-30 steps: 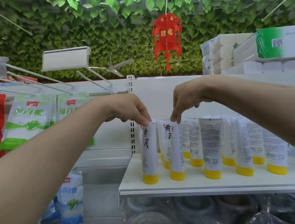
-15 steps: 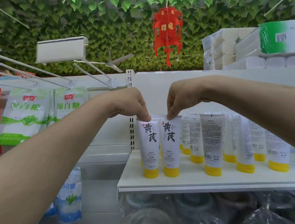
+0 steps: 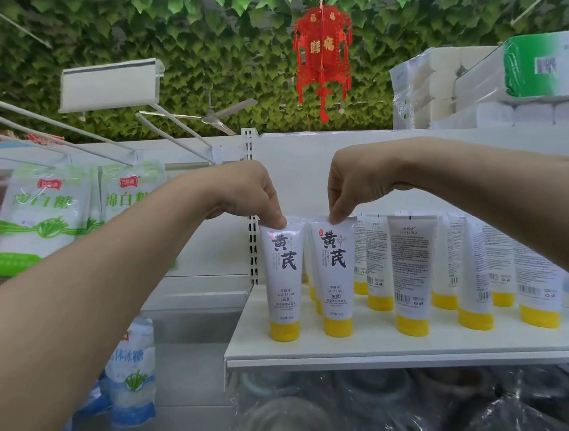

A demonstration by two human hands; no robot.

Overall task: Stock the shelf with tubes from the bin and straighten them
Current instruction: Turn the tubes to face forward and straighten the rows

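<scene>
Now the left tube point(image 3: 280, 277), white soft plastic with a yellow cap and big black characters on its face, stands upright, cap-down, at the front left corner of the white shelf point(image 3: 322, 351). The right tube point(image 3: 336, 272), matching it, stands just beside it. The left hand point(image 3: 246, 191) pinches the left tube's flat crimped top, grip clenched on it from above. The right hand point(image 3: 359, 181) pinches the right tube's top with the same grip. That makes 2 tubes face-forward. To their right at least 7 other tubes point(image 3: 415, 272) stand cap-down showing barcoded backs; more behind overlap too much to count. 2 white-and-green bags point(image 3: 45, 215) hang at left, and 1 red paper lantern point(image 3: 323, 57) hangs overhead.
</scene>
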